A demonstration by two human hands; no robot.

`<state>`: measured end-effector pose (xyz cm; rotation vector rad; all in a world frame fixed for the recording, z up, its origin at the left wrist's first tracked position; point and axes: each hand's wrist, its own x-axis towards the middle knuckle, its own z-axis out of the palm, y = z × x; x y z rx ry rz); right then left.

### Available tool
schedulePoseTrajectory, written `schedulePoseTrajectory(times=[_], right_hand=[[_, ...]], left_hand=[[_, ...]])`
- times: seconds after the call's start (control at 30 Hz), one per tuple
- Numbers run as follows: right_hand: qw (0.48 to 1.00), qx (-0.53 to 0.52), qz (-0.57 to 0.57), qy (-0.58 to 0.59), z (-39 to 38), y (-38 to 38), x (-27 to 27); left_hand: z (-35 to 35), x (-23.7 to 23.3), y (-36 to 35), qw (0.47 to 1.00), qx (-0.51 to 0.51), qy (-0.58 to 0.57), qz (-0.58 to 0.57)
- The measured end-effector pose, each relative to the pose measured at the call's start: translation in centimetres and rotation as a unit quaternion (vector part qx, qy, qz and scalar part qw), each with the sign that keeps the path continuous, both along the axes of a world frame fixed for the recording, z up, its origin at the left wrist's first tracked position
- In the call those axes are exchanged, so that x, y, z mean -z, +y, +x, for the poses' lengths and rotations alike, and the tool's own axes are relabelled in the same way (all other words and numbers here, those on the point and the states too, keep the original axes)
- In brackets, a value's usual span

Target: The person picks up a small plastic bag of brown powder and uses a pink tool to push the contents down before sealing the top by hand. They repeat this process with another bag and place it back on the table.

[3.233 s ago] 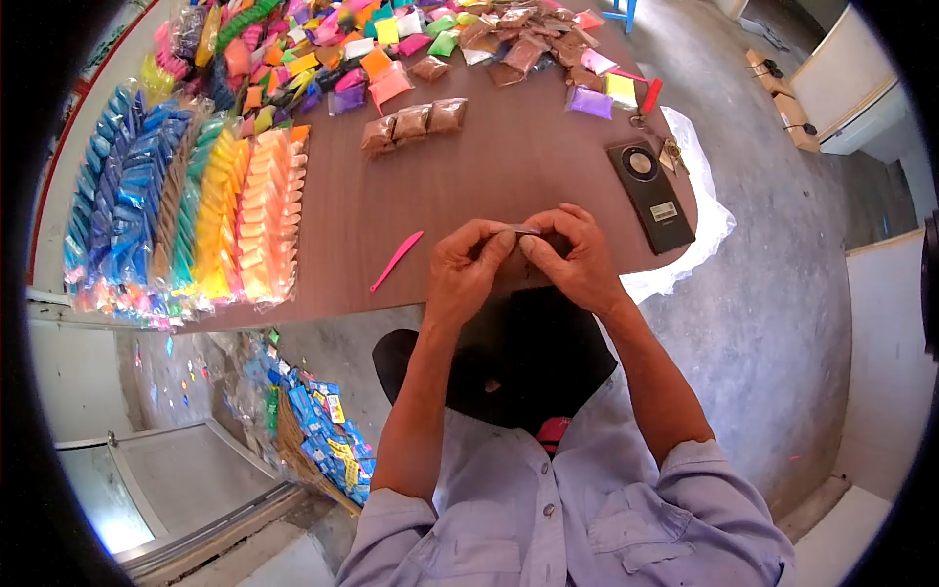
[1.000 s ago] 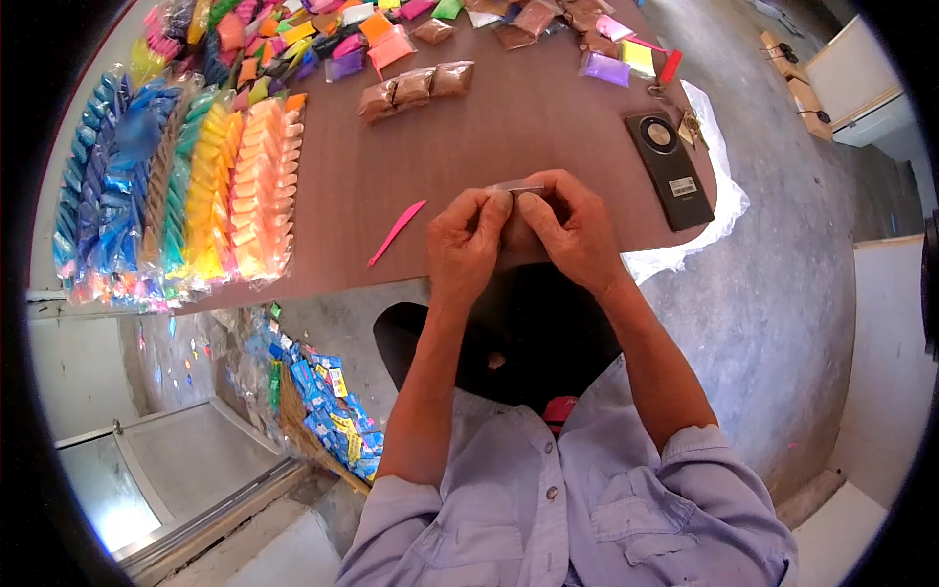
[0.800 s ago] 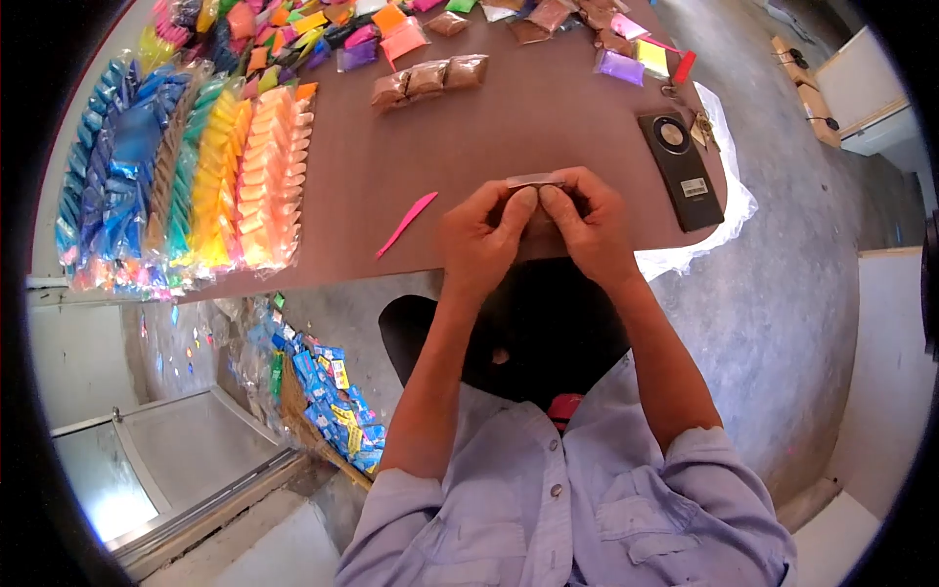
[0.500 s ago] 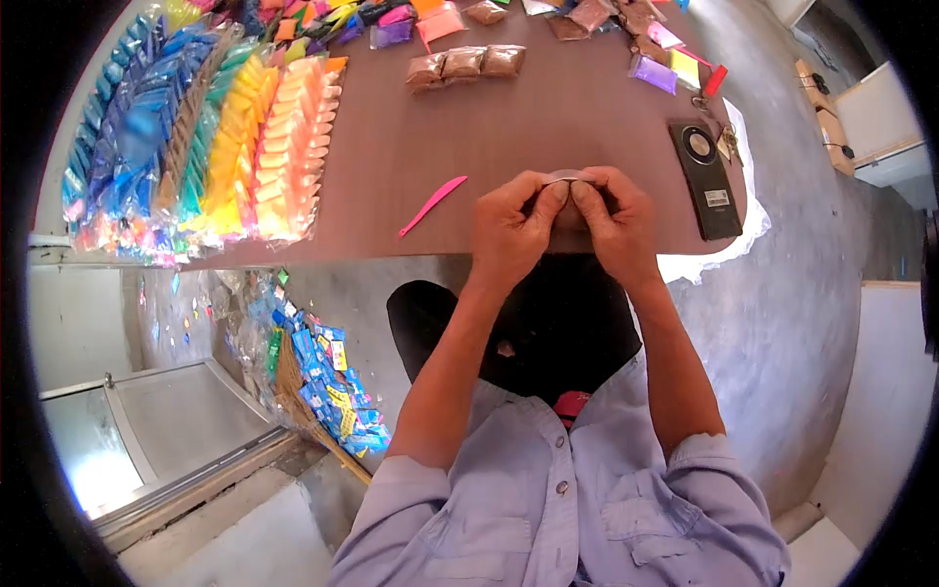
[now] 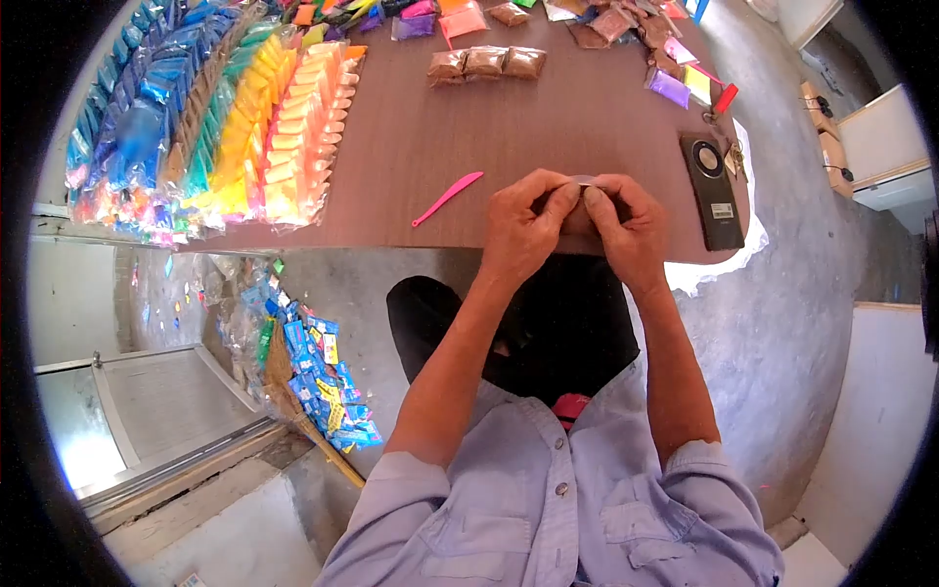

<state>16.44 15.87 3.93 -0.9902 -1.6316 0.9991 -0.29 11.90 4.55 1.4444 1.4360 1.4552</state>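
My left hand (image 5: 528, 220) and my right hand (image 5: 629, 223) meet at the table's front edge, thumbs side by side and fingers curled. Between them they pinch a small packet (image 5: 585, 180) whose clear plastic rim shows above the thumbtips. Something brown shows below the thumbs, apparently part of the same packet; the fingers cover most of it. Left of my left hand lies a pink plastic knife (image 5: 448, 199), flat on the brown table (image 5: 391, 147). Farther back, three brown packets (image 5: 486, 65) sit side by side in a row.
Rows of packets in blue, green, yellow and orange (image 5: 303, 127) fill the table's left side. A black phone (image 5: 712, 191) lies at the right edge, with keys (image 5: 736, 161) beside it. More brown packets (image 5: 611, 24) are piled at the back. Blue wrappers (image 5: 328, 377) and a broom (image 5: 284, 377) are on the floor.
The view has shifted slightly, so the table and its things appear a little farther right. Both hands keep the same pinch on the packet.
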Motion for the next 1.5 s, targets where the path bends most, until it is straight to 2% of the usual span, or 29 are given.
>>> schedulePoseTrajectory(times=[0.23, 0.33, 0.4, 0.53, 0.63, 0.7, 0.73, 0.8, 1.03, 1.1, 1.27, 1.4, 1.5], right_hand=[[1.000, 0.008, -0.018, 0.023, 0.1, 0.1, 0.3], [0.999, 0.022, 0.018, 0.046, -0.1, 0.2, 1.0], [0.999, -0.001, -0.020, 0.043, -0.1, -0.1, 0.8], [1.000, 0.011, 0.014, 0.016, -0.4, -0.1, -0.1], [1.000, 0.011, 0.020, 0.020, -0.1, 0.0, -0.1], [1.000, 0.009, 0.000, 0.026, 0.0, -0.1, -0.1], [0.999, 0.013, 0.012, 0.029, 0.0, -0.1, -0.1], [0.999, 0.019, 0.021, 0.017, 0.0, -0.2, -0.1], [0.999, 0.012, 0.020, 0.031, -0.2, -0.2, -0.7], [0.999, 0.006, 0.040, 0.023, -0.3, -0.3, -1.0], [0.996, 0.012, 0.092, 0.007, -0.4, 0.2, 0.4], [0.998, -0.013, 0.062, 0.009, -0.2, 0.3, 0.4], [0.998, -0.019, 0.054, 0.017, -0.3, 0.2, 0.0]], left_hand=[[-0.1, -0.3, 0.0, 0.999, 0.022, -0.022, -0.034], [0.3, -0.8, 0.1, 0.993, 0.026, -0.101, -0.045], [0.0, -0.4, 0.2, 0.999, -0.014, -0.019, -0.035], [-0.2, -0.3, 0.1, 0.998, 0.008, -0.048, -0.034], [-0.2, -0.5, -0.1, 1.000, -0.012, 0.006, -0.015], [-0.3, -0.6, -0.2, 0.998, -0.008, -0.013, -0.063], [-0.2, -0.7, -0.1, 0.999, -0.004, -0.009, -0.052], [-0.1, -0.9, 0.0, 0.994, 0.026, -0.063, -0.083], [-1.0, 0.4, 0.4, 0.997, 0.040, -0.044, -0.046], [-1.1, 0.3, 0.2, 0.995, 0.009, -0.086, -0.054], [-0.5, -0.4, 0.1, 0.992, 0.009, -0.122, -0.044], [-1.0, -0.3, 0.5, 0.988, 0.035, -0.128, -0.082], [-1.2, 0.2, 0.6, 0.989, 0.048, -0.126, -0.065]])
